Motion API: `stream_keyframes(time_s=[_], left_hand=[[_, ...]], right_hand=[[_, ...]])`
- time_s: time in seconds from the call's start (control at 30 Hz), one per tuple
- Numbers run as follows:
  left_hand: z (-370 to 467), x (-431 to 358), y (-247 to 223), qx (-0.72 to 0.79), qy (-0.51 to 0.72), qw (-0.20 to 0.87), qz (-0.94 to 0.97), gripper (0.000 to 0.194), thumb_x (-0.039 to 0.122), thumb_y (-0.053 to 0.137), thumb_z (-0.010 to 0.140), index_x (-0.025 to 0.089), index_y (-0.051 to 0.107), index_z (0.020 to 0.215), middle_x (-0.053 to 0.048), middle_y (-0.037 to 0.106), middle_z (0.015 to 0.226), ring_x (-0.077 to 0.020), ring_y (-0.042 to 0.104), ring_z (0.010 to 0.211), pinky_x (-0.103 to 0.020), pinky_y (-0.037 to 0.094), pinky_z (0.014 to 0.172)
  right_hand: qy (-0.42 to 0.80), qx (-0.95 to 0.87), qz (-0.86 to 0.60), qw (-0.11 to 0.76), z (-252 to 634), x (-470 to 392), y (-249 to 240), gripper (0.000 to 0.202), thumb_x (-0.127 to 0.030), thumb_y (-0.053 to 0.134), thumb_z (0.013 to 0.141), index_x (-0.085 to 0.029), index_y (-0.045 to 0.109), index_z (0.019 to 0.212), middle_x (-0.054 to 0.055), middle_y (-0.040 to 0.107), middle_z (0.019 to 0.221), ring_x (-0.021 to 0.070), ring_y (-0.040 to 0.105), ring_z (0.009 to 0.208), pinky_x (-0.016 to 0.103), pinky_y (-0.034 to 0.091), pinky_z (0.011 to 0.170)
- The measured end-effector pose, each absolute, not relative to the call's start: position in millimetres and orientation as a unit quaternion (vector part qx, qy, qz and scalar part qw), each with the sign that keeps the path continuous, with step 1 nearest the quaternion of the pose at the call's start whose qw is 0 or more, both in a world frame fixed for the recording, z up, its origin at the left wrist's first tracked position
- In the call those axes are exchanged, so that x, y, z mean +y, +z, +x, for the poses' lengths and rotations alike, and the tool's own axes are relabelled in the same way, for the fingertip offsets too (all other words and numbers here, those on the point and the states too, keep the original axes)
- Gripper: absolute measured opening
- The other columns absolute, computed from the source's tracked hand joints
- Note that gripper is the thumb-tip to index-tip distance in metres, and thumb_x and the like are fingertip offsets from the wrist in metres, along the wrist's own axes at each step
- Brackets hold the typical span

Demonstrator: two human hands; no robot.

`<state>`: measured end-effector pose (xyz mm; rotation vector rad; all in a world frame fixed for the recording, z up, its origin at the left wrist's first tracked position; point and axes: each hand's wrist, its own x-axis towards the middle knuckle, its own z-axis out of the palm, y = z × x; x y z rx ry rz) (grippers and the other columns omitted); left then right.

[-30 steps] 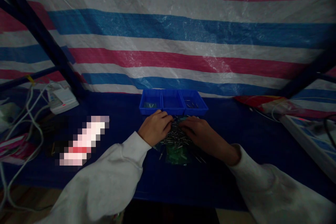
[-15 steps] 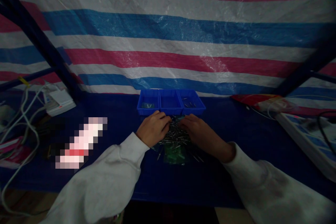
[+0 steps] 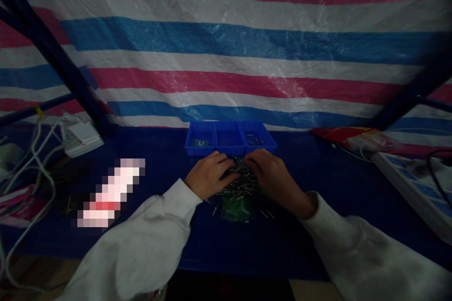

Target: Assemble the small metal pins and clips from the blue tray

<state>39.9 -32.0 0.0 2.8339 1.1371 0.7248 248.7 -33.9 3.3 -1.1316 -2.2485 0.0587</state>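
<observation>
A heap of thin shiny metal pieces, like screws or pins, lies on the blue table in front of me. At its left edge is my left hand, thumb stretched over the heap and apart from the bent fingers; nothing shows in it. My right hand reaches over the far right side, its fingers curled together and their tips hidden, so what they hold cannot be made out. A green plastic packet lies against the near side. Beyond the hands stands a blue three-part tray; small pieces lie in its left and right compartments.
White cables and a white box-like device are at the left. A red and yellow bag and a pale flat case sit at the right. Striped sheeting hangs behind the table.
My left thumb has spread away from the fingers over the heap. My right hand's fingers have shifted slightly up. The view has moved a little.
</observation>
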Motion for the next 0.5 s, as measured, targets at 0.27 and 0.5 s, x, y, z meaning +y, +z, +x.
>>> stream_keyframes(time_s=[0.27,0.5], left_hand=[[37.0,-29.0,-3.5,0.366,0.247,-0.014,0.897,0.023,0.032,0.048,0.099,0.017,0.065,0.098,-0.004,0.066,0.091,-0.0179,0.062,0.087,-0.031,0.051,0.080],[38.6,-30.2,-1.5,0.362,0.287,-0.015,0.887,0.026,0.034,0.045,0.100,0.017,0.064,0.095,-0.004,0.068,0.089,-0.0172,0.064,0.085,-0.030,0.052,0.077]], right_hand=[[0.073,-0.838,-0.419,0.343,246.1,-38.6,4.9,0.015,-0.010,0.053,0.092,-0.018,0.066,0.093,0.005,0.071,0.089,0.0192,0.065,0.083,0.032,0.049,0.076],[0.075,-0.849,-0.423,0.309,244.3,-39.4,5.6,0.013,-0.012,0.056,0.092,-0.018,0.067,0.094,0.006,0.071,0.090,0.0207,0.065,0.085,0.034,0.050,0.079]])
